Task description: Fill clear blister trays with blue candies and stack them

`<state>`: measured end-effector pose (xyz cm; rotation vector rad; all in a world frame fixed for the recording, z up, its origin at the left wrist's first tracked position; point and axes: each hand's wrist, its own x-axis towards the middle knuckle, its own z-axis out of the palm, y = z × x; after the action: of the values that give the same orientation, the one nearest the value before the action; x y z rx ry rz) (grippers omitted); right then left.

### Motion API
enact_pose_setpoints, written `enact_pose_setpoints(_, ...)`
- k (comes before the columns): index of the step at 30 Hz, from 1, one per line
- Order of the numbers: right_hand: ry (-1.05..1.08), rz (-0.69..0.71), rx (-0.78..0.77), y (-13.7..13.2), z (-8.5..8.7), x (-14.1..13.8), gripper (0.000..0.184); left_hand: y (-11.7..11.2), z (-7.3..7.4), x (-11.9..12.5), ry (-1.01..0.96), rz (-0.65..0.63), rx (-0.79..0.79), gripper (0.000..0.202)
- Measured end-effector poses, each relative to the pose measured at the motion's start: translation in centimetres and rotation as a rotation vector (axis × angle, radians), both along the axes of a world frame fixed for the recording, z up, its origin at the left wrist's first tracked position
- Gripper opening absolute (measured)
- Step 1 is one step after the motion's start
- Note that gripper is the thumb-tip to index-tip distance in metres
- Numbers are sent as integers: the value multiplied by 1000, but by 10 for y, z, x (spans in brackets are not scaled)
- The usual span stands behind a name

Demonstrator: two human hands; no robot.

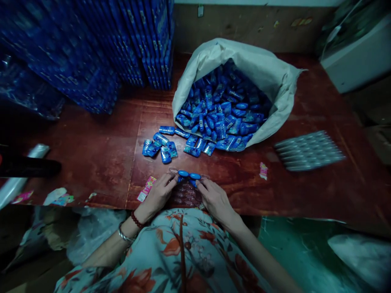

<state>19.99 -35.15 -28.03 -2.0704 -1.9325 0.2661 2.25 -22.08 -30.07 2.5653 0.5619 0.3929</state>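
Note:
My left hand (162, 189) is closed, its fingertips pinching small blue plastic packs (183, 173) at the table's front edge. Opposite it, my right hand (214, 198) is also closed, with thumb and fingers on the blue packs (195, 176) beside them. Below the packs, between my hands, lies a clear plastic tray (185, 197) with rows of moulded hollows. My fingers cover part of the packs and the tray's sides. Just beyond my hands several loose blue packs (165, 154) with printed labels are scattered on the table.
A large white woven sack (275, 118) lies open, full of blue packs. Tall stacks of blue packages (122, 44) stand at back left. A stack of clear trays (310, 150) sits at right on the red-brown table (100, 150). A black object (33, 166) lies far left.

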Motion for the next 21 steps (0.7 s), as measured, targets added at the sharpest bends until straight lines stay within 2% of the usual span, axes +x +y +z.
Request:
enact_pose_setpoints(4,-159,122,-161,19,21,-7,30,2,14,7,131,-154,82,28)
enact_pose_setpoints(7,-206,162,-235,34,29,-12,29,1,21,20,225,-170,99,27)
enact_pose_setpoints(9,-227,144,-236,38,27,-12,31,1,20,26,263,-165,110,28)
enact_pose_setpoints(12,-226,78,-163,27,14,-10,35,1,14,24,253,-146,133,34)
enact_pose_setpoints(14,-180,39,-55,14,5,-6,34,2,9,17,165,-101,112,37)
enact_pose_setpoints(17,-52,-57,121,5,-4,5,33,13,4,10,-63,71,1,34)
enact_pose_setpoints(19,50,-203,194,16,-7,16,33,32,4,16,-158,233,-44,33)
enact_pose_setpoints(21,134,-357,208,40,-10,28,34,55,6,32,-122,365,-17,34)
